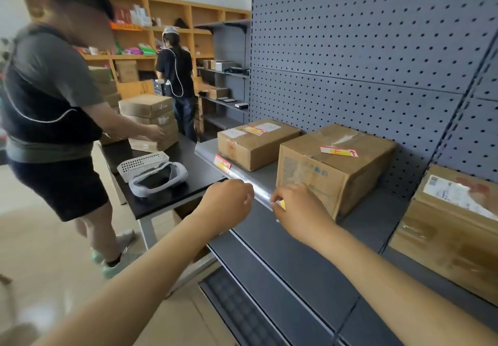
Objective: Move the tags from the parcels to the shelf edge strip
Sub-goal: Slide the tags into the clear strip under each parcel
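Both hands (262, 201) at edge strip (242, 177); right hand (299, 208) pinches yellow tag (282, 204).

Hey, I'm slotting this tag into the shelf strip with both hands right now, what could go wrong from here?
1. The right hand pinches the yellow tag by a small edge at the shelf edge strip; it may bend or slip and drop to the lower shelf.
2. The middle parcel sits near the shelf front just behind your hands, so a knock might shift it.
3. Its red and white tag lies loose-looking on top and may slide off.
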